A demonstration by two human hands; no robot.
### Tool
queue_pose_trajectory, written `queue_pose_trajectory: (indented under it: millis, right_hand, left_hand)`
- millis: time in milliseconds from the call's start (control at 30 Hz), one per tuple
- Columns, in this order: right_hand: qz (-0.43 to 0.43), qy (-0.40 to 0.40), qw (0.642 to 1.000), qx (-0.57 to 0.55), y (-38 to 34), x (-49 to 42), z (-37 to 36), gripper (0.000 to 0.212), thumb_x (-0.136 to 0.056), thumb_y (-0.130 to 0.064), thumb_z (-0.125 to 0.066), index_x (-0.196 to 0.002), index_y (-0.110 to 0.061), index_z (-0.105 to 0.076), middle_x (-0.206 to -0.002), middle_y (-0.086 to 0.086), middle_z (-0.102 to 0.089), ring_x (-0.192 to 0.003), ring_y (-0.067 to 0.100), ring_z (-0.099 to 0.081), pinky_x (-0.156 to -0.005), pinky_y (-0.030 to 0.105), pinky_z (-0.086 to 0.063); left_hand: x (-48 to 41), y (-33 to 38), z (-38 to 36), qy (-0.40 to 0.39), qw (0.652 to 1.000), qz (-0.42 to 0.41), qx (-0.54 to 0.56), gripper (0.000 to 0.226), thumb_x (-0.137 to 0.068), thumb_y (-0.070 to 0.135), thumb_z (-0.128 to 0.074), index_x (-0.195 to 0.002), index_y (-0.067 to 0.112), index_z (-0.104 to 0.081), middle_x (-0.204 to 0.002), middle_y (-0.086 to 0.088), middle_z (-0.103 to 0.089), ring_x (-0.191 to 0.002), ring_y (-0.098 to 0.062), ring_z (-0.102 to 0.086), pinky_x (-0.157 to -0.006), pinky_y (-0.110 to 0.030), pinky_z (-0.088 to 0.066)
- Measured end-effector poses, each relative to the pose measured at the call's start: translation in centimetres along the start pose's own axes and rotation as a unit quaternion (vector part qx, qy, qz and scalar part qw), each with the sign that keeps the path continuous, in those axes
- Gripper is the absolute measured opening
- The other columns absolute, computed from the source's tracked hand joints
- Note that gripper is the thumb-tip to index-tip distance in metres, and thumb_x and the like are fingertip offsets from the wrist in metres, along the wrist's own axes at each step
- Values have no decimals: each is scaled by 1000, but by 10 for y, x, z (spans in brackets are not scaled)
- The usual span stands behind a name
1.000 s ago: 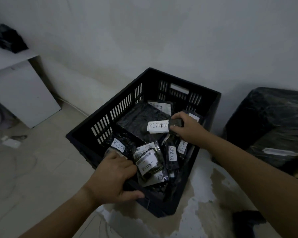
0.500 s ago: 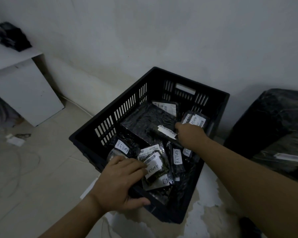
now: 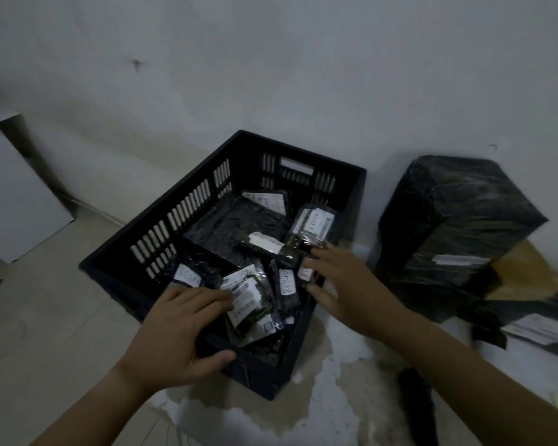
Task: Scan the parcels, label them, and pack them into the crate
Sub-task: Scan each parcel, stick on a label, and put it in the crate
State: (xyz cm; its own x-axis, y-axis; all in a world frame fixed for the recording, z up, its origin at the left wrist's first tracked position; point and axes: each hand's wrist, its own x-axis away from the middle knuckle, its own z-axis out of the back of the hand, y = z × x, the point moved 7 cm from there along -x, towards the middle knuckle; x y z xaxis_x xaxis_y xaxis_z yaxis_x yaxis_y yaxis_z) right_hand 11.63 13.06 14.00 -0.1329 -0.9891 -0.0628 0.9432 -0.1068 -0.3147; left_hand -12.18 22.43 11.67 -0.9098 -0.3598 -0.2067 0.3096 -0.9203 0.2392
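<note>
The left hand grips the near rim of the black crate at lower centre of the frame, with the thumb on the outer wall and the fingers curled over the edge onto a barcode-labelled parcel. The right hand hovers over the crate's right rim with its fingers spread, holding nothing. Just beside its fingertips, the slim labelled parcel lies slanted across a flat black-wrapped parcel in the middle of the crate.

That perch looks unsteady. A brush from the right fingers could probably roll the slim parcel into the loose heap below, with its label face down. A tug from the left hand would likely shift the heap, which leans toward the near right corner, and bury other labels.

The pale blotchy floor patch under that corner may be wet, though I cannot tell. If it is, the crate could skid. In this dim light, the handwriting on the labels is easy to misread.
</note>
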Motion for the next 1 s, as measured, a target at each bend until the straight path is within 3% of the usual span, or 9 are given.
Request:
queue_pose_trajectory:
  millis: [167, 300, 400, 500, 667, 733, 800, 833, 1000]
  right_hand:
    - [-89, -43, 992, -79, 46, 110, -11, 59, -97, -47, -52, -150, -41, -27, -160, -17, -16, -147, -2, -8, -120, 24, -14]
    - [-212, -94, 962, -146, 94, 201, -24, 61, -97, -43, -54, -147, -49, -20, -156, -24, -15, -142, 0, -25, -117, 26, -28]
    - [-274, -84, 942, -174, 129, 259, -30, 65, -96, -43, -56, -150, -45, -19, -156, -22, -22, -144, 3, -26, -113, 20, -29]
    - [-318, -78, 920, -213, 164, 311, -37, 65, -96, -46, -56, -150, -44, -21, -150, -27, -26, -141, 0, -28, -107, 14, -27]
    - [-395, -57, 870, -290, 224, 375, -55, 63, -95, -40, -59, -150, -36, -28, -153, -14, -33, -140, 7, -33, -107, 25, -34]
    - [-434, -29, 841, -321, 252, 386, -62, 60, -95, -36, -61, -148, -30, -34, -150, -9, -40, -135, 13, -41, -102, 27, -38]
    - [-468, 0, 813, -346, 281, 387, -68, 55, -95, -31, -62, -145, -24, -39, -145, -4, -46, -125, 16, -48, -93, 25, -40]
    - [-483, 10, 799, -358, 295, 385, -72, 53, -95, -28, -62, -143, -23, -41, -142, -2, -48, -120, 17, -51, -90, 26, -40]
    - [-518, 30, 769, -375, 351, 366, -88, 50, -93, -28, -64, -136, -17, -41, -115, 6, -58, -88, 23, -60, -84, 41, -52]
  left_hand:
    - [-7, 29, 12, 39, 991, 46, 117, 60, -95, 70, -40, -141, 35, -54, -153, 22, -42, -138, -4, -43, -107, -32, -34]
    - [-38, 116, -10, 40, 989, 11, 140, 59, -94, 63, -48, -145, 33, -51, -160, 18, -34, -150, -8, -30, -115, -39, -31]
    - [-65, 187, -35, 29, 984, -37, 171, 54, -93, 54, -55, -142, 31, -54, -160, 16, -35, -151, -4, -26, -120, -26, -23]
    - [-81, 242, -90, -27, 967, -44, 250, 49, -92, 48, -59, -139, 36, -54, -155, 24, -38, -145, 2, -32, -117, -22, -28]
    - [-78, 279, -212, -193, 920, 38, 340, 60, -94, 26, -67, -143, 50, -44, -152, 35, -35, -140, 4, -40, -116, -19, -34]
    - [-68, 284, -252, -272, 921, 67, 270, 59, -101, 38, -53, -154, 43, -29, -161, 28, -20, -149, -7, -30, -117, -11, -22]
    - [-57, 281, -282, -352, 923, 90, 128, 74, -99, 54, -19, -162, 22, 2, -169, 6, 4, -157, -22, -7, -125, -26, -12]
    - [-55, 280, -290, -388, 912, 114, 73, 75, -99, 53, -15, -160, 20, 13, -169, -2, 14, -157, -28, 2, -127, -37, -11]
    - [-64, 289, -316, -463, 877, 121, -39, 83, -106, 41, -43, -159, 26, 18, -165, -11, 29, -154, -41, 14, -123, -54, -18]
